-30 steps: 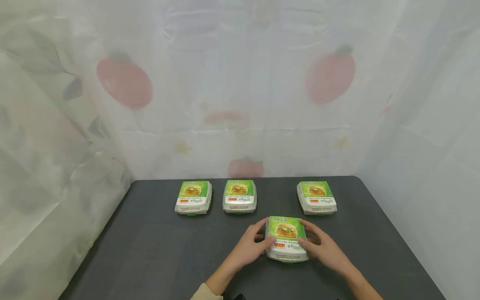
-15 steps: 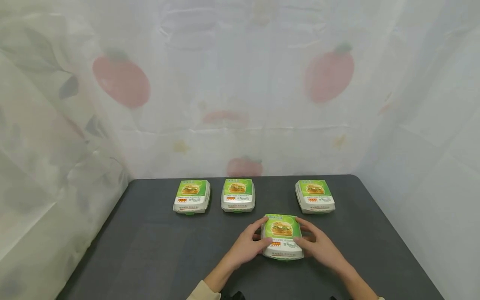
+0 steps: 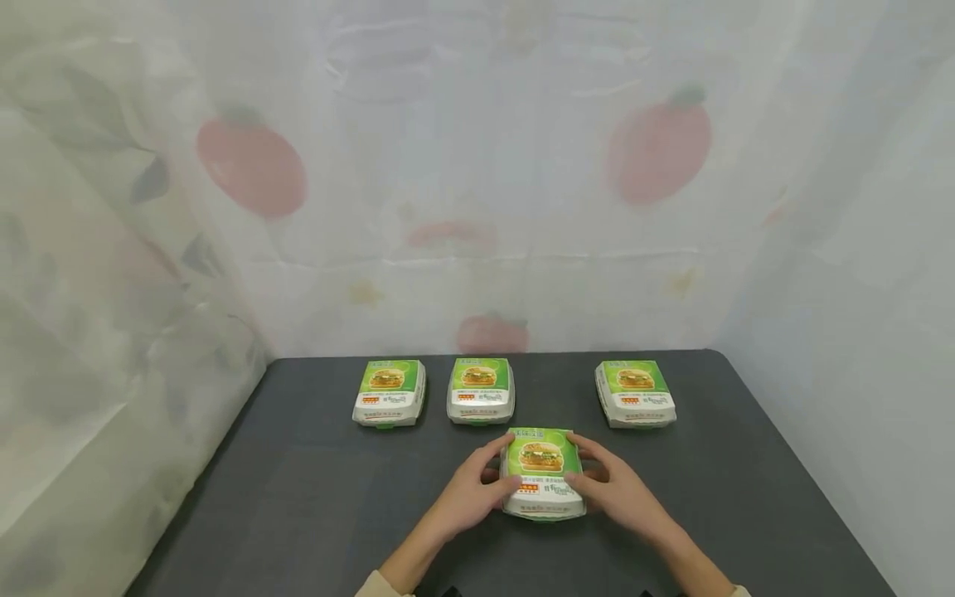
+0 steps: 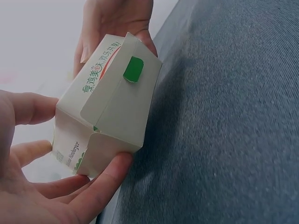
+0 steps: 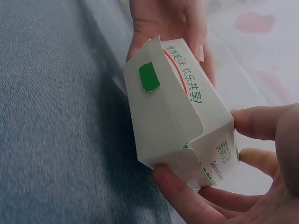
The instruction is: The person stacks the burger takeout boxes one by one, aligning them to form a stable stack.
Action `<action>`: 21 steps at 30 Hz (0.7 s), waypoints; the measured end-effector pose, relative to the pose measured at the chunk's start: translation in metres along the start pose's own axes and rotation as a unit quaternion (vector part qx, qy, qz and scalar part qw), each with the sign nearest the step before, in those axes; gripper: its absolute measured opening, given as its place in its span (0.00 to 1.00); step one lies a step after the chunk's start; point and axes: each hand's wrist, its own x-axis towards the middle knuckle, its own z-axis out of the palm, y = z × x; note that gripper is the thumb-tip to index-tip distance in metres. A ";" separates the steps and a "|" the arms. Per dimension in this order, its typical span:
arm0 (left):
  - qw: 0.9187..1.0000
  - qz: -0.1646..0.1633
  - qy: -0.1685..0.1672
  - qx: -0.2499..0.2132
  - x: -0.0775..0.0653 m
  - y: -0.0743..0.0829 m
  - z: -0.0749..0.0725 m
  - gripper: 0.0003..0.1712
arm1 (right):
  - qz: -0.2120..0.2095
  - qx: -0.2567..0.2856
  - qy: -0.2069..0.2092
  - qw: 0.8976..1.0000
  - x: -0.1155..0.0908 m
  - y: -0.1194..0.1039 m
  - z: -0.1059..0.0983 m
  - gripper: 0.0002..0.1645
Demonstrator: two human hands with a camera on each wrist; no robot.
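Both hands hold one paper burger box (image 3: pixel 543 477), with a green and white lid and a printed burger, close over the dark table in the head view. My left hand (image 3: pixel 470 493) grips its left side, thumb at the front lid edge and fingers along the side. On the opposite side, my right hand (image 3: pixel 615 491) grips it in a mirrored way. The left wrist view shows the box's (image 4: pixel 119 102) green front tab (image 4: pixel 133 69) in its slot, lid closed. A shadow lies on the cloth beside the box (image 5: pixel 161 121) in the right wrist view.
Three matching burger boxes stand along the back of the dark table (image 3: pixel 313 497): a left box (image 3: pixel 390 394), a middle box (image 3: pixel 481 391) and a right box (image 3: pixel 636 395). A wider gap separates the middle and right ones. Pale printed curtains (image 3: pixel 567 207) enclose the table.
The held burger box has moved left with both hands, from nearer the right back box to in front of the gap, closer to the middle one. The back boxes stay in place.
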 end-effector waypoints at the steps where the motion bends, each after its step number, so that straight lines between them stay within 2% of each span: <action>1: 1.000 0.000 0.000 0.002 0.000 -0.001 0.000 0.36 | 0.000 -0.002 0.003 1.000 0.000 0.000 0.001 0.43; 15: 1.000 -0.012 -0.006 -0.003 -0.008 -0.008 -0.013 0.36 | -0.006 -0.018 -0.005 1.000 0.003 -0.004 0.013 0.41; 21: 1.000 -0.016 0.001 0.009 -0.011 -0.011 -0.020 0.36 | -0.013 -0.025 -0.007 1.000 0.006 -0.006 0.020 0.42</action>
